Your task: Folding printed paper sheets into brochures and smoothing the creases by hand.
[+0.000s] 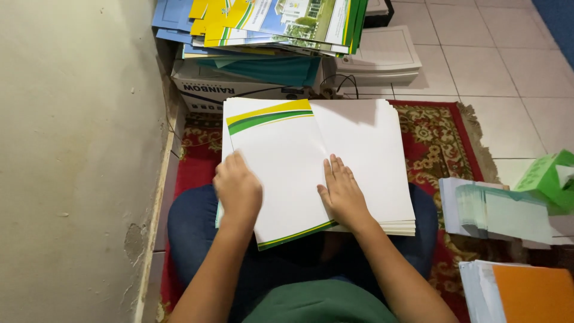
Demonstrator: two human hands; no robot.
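White card sheets with green and yellow bands lie stacked on the seated person's lap, above a red patterned rug. Left hand curls over the left edge of the top sheet, fingers pressed together and bent onto the card, apparently steadying or turning it, since that sheet sits skewed against the pile. Right hand rests flat near the middle, its fingers slightly spread, palm down (likely to keep the stack from sliding off the knees). Ahead, a cardboard box carries a heap of printed folders; its contents are hidden. Beside it sits a pale plastic tray. At right lie pale green paper bundles, a green carton, and an orange-covered stack.
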